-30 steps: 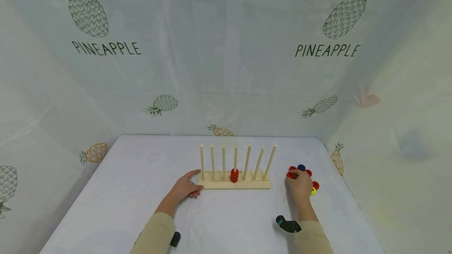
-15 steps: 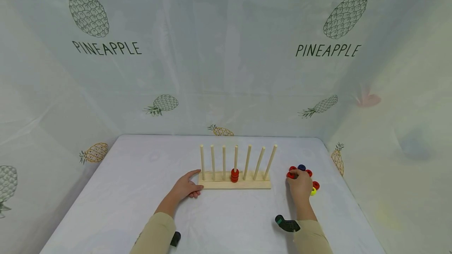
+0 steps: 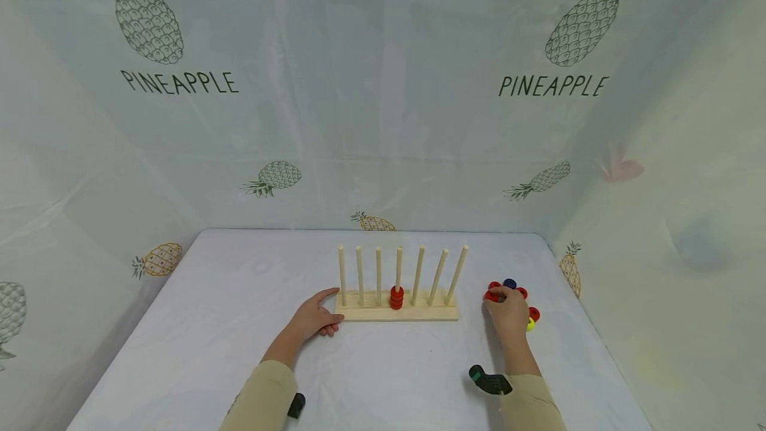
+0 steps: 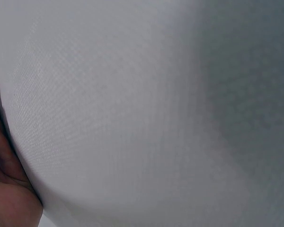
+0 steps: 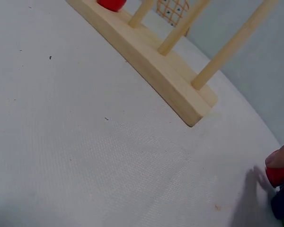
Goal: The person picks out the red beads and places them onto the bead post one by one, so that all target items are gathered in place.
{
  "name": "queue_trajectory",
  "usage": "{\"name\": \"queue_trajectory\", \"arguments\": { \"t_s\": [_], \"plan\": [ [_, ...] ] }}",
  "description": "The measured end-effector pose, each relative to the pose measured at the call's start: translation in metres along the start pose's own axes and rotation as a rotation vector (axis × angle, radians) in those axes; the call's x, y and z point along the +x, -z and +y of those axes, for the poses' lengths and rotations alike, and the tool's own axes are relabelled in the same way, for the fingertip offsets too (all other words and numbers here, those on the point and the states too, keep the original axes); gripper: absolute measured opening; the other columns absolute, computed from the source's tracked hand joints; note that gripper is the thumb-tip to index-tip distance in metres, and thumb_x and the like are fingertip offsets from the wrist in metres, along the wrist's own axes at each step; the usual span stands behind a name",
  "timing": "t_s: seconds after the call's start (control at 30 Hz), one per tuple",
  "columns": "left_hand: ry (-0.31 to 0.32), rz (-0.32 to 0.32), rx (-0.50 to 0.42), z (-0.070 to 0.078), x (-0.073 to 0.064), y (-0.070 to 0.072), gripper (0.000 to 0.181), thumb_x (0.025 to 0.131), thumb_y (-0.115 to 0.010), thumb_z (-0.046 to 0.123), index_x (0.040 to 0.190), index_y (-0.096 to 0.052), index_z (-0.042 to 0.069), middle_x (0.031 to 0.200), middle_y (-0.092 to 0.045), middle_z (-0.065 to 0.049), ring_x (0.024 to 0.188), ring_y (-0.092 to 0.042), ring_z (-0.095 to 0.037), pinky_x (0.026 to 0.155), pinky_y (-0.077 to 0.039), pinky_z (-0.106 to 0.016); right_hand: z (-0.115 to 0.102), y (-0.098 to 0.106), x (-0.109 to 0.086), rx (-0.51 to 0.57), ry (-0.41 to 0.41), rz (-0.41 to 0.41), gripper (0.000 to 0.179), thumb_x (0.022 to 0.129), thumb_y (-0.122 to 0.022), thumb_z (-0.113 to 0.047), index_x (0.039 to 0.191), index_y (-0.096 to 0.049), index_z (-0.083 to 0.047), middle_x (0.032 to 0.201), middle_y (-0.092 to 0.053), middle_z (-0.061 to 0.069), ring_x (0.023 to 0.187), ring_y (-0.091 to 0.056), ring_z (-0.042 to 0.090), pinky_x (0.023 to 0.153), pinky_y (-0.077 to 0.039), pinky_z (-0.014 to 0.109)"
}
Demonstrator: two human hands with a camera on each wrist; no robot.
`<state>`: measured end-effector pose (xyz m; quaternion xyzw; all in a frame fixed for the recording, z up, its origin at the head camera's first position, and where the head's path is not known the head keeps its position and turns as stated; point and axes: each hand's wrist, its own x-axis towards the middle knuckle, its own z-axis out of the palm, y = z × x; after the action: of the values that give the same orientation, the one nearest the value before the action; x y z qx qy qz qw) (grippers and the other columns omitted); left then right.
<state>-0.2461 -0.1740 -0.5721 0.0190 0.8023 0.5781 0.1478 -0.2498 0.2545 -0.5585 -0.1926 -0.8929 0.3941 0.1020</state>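
Wooden peg rack (image 3: 397, 316): left hand (image 3: 311, 318) grips one end, seemingly to steady it. Red ring (image 5: 276, 176): right hand (image 3: 510, 314) pinches it, loose rings (image 3: 534, 314) close by.

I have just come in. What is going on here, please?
A person's left hand holds the left end of a rack. The right hand pinches a red ring. Other rings lie loose to the right of the rack, including a blue one and a yellow one. A red stack sits on the middle peg; the other six pegs are bare.
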Motion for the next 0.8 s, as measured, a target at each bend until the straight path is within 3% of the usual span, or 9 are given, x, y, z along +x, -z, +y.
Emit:
{"name": "queue_trajectory", "arguments": {
  "t_s": [0.33,0.8],
  "plan": [
    [-0.011,0.001,0.014,0.004,-0.003,0.000,0.074,0.086,-0.075,0.008,0.148,-0.036,0.003,0.063,-0.066,-0.009,0.049,-0.060,-0.013,0.046,-0.047,-0.023,-0.012,0.015,-0.009,0.038,0.027,-0.019,0.028,0.084,-0.073,-0.005,0.111,-0.068,0.001,0.100,-0.056,0.018,0.092,-0.047,0.032,0.073,-0.040,0.041],
    [-0.028,-0.018,-0.017,0.002,-0.002,0.001,0.075,0.086,-0.075,0.007,0.149,-0.035,0.002,0.064,-0.067,-0.009,0.049,-0.060,-0.012,0.046,-0.046,-0.023,-0.038,0.035,-0.026,0.022,0.060,-0.061,0.029,0.087,-0.074,-0.012,0.114,-0.068,-0.003,0.106,-0.055,0.017,0.097,-0.048,0.034,0.076,-0.044,0.042]
  ]
}}
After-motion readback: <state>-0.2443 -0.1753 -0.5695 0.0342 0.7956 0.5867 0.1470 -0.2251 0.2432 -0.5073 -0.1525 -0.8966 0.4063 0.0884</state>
